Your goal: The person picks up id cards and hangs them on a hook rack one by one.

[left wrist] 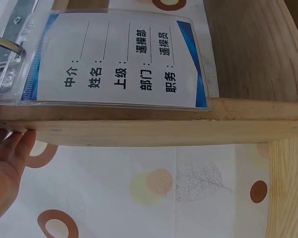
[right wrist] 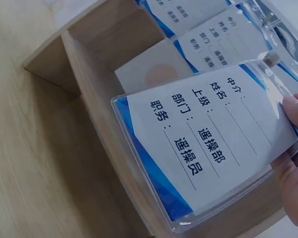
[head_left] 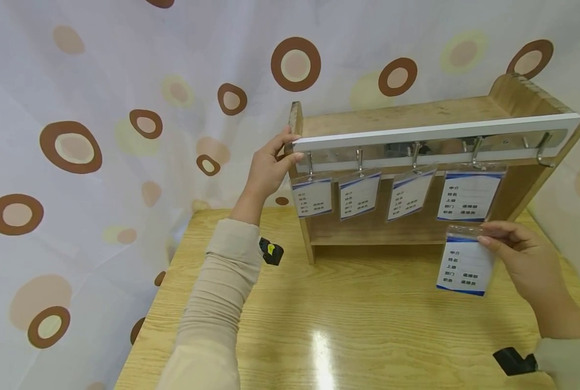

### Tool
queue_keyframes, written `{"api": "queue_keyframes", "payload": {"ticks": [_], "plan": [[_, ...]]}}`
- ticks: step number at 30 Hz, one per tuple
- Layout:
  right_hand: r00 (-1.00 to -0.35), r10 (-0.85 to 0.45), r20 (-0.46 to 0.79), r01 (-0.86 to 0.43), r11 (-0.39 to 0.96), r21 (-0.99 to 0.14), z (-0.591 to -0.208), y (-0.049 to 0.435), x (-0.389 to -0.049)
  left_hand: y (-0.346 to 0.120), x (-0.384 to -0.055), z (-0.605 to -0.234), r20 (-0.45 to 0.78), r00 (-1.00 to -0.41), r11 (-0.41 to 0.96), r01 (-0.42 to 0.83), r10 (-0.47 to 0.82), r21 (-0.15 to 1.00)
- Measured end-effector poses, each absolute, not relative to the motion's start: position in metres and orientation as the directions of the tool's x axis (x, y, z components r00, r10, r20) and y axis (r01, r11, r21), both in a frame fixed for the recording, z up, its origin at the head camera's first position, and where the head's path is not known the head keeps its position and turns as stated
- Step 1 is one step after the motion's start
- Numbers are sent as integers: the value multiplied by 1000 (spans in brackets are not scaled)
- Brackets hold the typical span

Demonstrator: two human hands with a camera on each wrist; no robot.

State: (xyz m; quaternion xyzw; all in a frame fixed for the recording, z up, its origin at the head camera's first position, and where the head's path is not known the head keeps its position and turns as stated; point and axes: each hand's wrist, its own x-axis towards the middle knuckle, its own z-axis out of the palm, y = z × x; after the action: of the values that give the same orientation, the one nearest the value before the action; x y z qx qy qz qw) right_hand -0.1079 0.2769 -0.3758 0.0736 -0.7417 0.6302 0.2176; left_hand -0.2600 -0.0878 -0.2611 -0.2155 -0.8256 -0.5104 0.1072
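My right hand pinches a clear-sleeved ID badge by its upper right corner, between thumb and fingers. The badge hangs upright in front of the wooden shelf, just below another hanging badge. In the right wrist view the held badge shows its printed face and blue corners. My left hand grips the shelf's left end, thumb on the front. Several badges hang from metal hooks along the front; the leftmost badge is nearest that hand. The rightmost hook carries no badge.
The shelf stands on a light wooden table against a curtain patterned with brown circles. Black wrist straps stick out near both cuffs. A side panel rises at the shelf's right end.
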Motion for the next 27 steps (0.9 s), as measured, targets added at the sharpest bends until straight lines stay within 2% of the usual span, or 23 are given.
{"api": "queue_keyframes", "payload": {"ticks": [6,9,13,16,20,27], "plan": [[-858,256,445,-338,371,-865,-360,289,-113,-87,-260,-259,408,-876,382,479,255,790],[-844,301,443,-332,356,-874,-354,295,-116,-88,-259,-259,405,-878,382,477,256,792],[-811,332,481,-422,236,-875,-347,301,-120,-88,-258,-259,406,-877,384,479,259,790],[-778,344,525,-526,98,-845,-342,305,-125,-88,-257,-259,405,-877,383,478,260,790],[-748,362,555,-588,25,-809,-335,309,-129,-88,-257,-259,395,-882,380,469,258,798],[-681,309,664,-621,236,-747,-325,320,-134,-87,-258,-260,393,-884,375,464,253,802]]}}
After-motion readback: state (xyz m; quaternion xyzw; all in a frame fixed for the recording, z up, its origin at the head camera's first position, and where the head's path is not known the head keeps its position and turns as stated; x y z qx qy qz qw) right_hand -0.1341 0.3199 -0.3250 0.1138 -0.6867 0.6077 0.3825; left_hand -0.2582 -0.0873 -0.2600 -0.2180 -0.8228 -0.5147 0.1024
